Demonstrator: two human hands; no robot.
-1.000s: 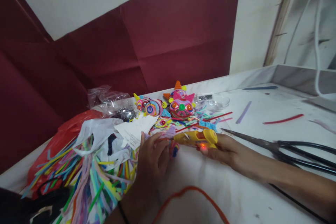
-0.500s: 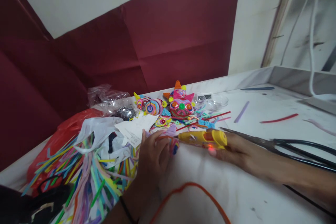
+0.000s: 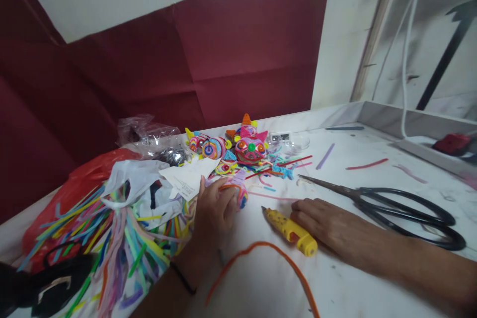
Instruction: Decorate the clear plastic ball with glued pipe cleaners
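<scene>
Pinching a coiled piece [image 3: 238, 194] mid-desk: left hand [image 3: 214, 208], fingers closed on it. Right hand [image 3: 320, 218] flat, spread, touching the glue gun [image 3: 290, 231]. Step, judged: shaping coil; gluing needs gun regrasped.

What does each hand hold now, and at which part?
Left hand pinches a small colourful coiled piece at its edge. Right hand holds nothing, beside the glue gun.

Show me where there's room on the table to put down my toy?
Bare marble lies between the scissors and the far ledge, with only stray strips. Another patch sits below the right hand, beside the orange strip. Left of the left hand, the strip pile crowds everything.
</scene>
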